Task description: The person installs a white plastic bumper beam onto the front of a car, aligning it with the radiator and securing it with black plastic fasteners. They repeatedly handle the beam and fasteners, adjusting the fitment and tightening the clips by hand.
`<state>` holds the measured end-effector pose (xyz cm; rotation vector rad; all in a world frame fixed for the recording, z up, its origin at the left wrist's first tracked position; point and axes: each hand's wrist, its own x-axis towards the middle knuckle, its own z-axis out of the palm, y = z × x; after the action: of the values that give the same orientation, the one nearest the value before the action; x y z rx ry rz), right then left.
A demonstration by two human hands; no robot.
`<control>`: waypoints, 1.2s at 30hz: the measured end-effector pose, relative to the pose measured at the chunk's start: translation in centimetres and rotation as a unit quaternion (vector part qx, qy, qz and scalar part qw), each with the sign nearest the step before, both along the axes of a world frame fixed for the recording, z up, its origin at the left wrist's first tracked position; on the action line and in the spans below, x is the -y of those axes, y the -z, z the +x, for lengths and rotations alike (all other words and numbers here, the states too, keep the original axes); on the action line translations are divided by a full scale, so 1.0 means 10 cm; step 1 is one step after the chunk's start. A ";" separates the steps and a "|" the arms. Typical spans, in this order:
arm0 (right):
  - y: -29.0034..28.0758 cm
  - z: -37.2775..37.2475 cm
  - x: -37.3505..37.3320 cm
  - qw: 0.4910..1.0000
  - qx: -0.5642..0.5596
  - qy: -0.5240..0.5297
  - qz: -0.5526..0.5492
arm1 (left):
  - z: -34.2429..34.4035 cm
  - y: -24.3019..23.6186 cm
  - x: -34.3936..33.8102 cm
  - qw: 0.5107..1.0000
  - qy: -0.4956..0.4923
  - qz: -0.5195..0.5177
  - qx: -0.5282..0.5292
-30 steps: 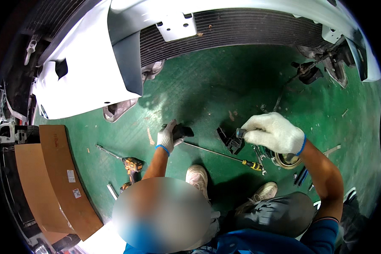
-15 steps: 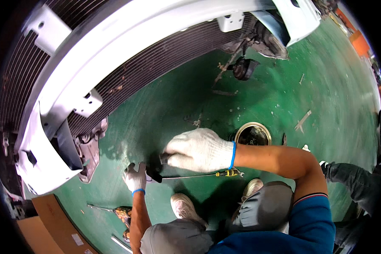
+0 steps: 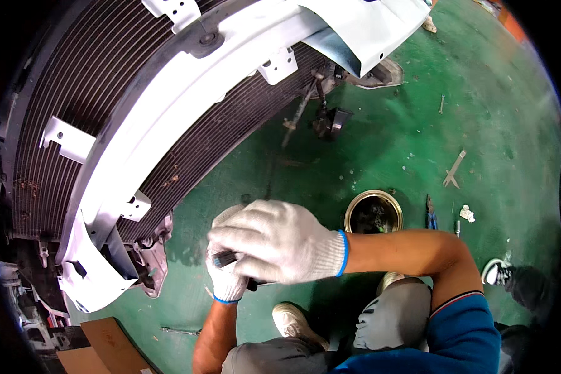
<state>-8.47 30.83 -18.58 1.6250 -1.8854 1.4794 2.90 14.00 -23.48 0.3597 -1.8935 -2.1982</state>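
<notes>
Right hand [image 3: 279, 242] pinches a dark part [image 3: 225, 258], could drop it if the glove [image 3: 324, 251] slips. Left hand [image 3: 228, 279]? Half covered, can't tell.

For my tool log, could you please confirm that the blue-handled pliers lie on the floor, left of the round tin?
Not quite: in the head view, the blue-handled pliers lie on the floor, right of the round tin, not left.

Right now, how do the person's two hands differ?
The right hand lies in front and shows nearly whole; the left hand is partly hidden behind it. The right hand extends leftward from its wrist, while the left hand extends upward. A small dark piece shows at the right hand's fingers; whatever the left hand grips is mostly covered. Both wear whitish, blue-edged gloves.
</notes>
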 end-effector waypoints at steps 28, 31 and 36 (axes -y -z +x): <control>0.78 -1.35 -0.10 0.773 0.600 -0.004 0.207 | 0.13 -0.64 0.42 0.972 -0.172 -0.064 -0.148; 0.67 -1.36 0.12 0.761 0.600 -0.072 0.235 | 0.16 -0.70 0.40 0.965 -0.201 -0.061 -0.157; 0.54 -1.27 0.45 0.752 0.596 -0.098 0.265 | 0.19 -0.66 0.51 0.961 -0.212 -0.068 -0.162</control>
<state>-21.19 26.33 -23.94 1.0157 -3.0507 2.6482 4.76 8.85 -16.86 0.3222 -1.6018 -1.7178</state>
